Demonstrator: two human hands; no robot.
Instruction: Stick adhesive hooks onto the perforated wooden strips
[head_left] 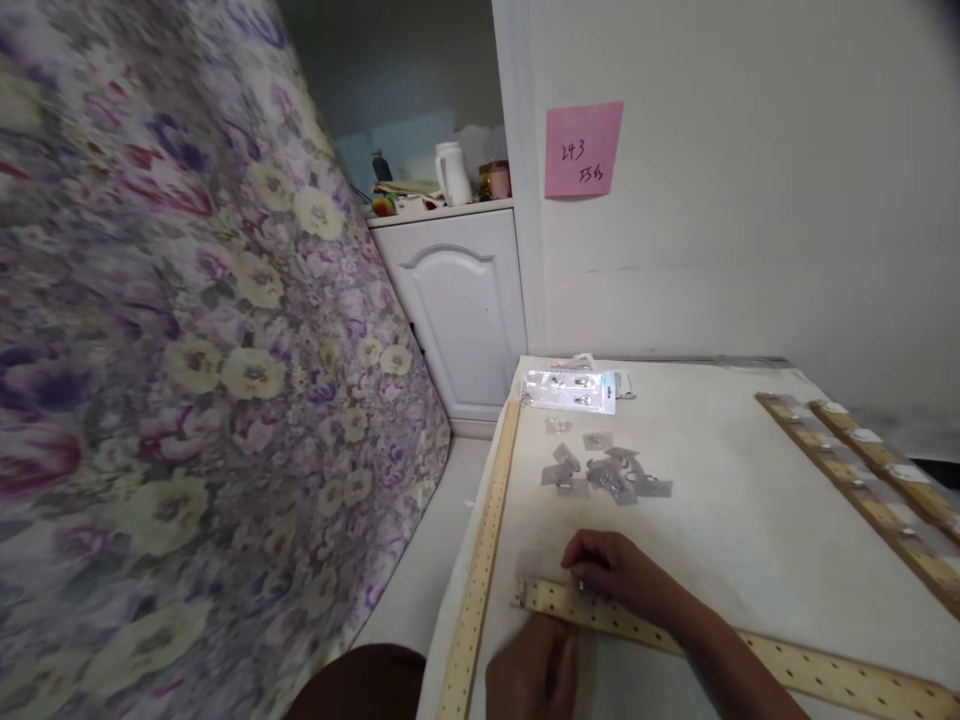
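Observation:
A pale yellow strip with rows of holes (pixel 626 622) lies across the near part of the white-covered table. Over its left part, my right hand (pixel 619 575) has thumb and forefinger pinched on a small shiny piece, too small to name. My left hand (pixel 532 668) is closed at the strip's lower edge, near its left end; what its fingers hold, if anything, is hidden. A small clear piece (pixel 523 590) sits on that end of the strip. Beyond my hands lies a loose pile of small clear plastic bags (pixel 615 478) with tiny items inside.
A second holed strip (pixel 484 545) runs along the table's left edge. Blister packs (pixel 568 391) lie at the back left. Brown strips bearing small packets (pixel 847 475) stretch along the right. A floral curtain (pixel 187 350) hangs left; a white cabinet (pixel 469 320) stands behind.

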